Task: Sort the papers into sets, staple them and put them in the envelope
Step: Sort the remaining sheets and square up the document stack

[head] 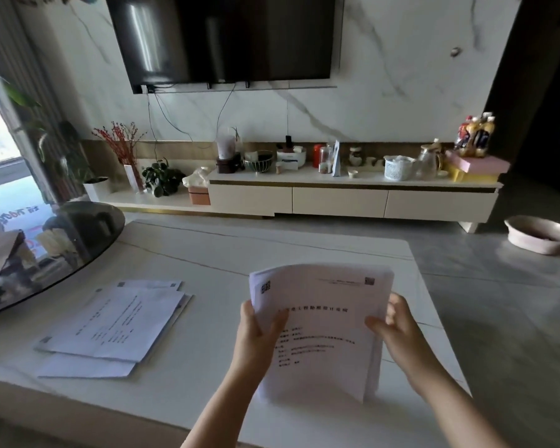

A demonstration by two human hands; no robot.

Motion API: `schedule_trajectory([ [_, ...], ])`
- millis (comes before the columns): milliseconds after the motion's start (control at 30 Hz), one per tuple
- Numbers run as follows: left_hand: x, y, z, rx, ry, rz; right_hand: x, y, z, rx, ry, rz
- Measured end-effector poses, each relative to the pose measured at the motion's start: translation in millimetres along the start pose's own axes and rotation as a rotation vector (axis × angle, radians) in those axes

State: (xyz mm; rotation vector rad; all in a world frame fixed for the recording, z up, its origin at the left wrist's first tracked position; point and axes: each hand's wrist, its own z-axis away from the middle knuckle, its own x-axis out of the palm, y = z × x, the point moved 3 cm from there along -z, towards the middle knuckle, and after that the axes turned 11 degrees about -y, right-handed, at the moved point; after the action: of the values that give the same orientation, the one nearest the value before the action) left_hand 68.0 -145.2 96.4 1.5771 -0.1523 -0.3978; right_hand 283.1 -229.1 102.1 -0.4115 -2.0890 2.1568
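over the table [207, 253], both hands' grip holds papers [320, 324] upright.

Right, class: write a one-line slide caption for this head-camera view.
Both hands, left and right, hold a paper stack upright on the white table; other sheets lie left.

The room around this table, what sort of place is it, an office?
More likely a home living room: a wall-mounted television hangs above a long low cabinet crowded with cups, jars and bottles, and potted plants stand beside it.
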Motion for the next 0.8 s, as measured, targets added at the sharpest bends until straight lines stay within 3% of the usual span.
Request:
schedule_trajectory([
  [267,-5.2,7.8,-27.1,0.052,0.081,0.070,4.3,-13.0,-21.3,-0.098,0.055,-0.011],
  [467,6.6,-14.0,-22.2,0.002,-0.034,0.012,13.8,8.4,-18.8,-0.067,0.064,-0.018],
  [667,4.6,-2.5,-25.0,0.013,-0.023,0.054,4.7,3.9,-14.8,-0.083,0.119,-0.034],
  [800,15.4,-26.3,-14.0,-0.063,-0.092,-0.025,10.9,22.6,-8.4,-0.017,0.096,0.068],
])
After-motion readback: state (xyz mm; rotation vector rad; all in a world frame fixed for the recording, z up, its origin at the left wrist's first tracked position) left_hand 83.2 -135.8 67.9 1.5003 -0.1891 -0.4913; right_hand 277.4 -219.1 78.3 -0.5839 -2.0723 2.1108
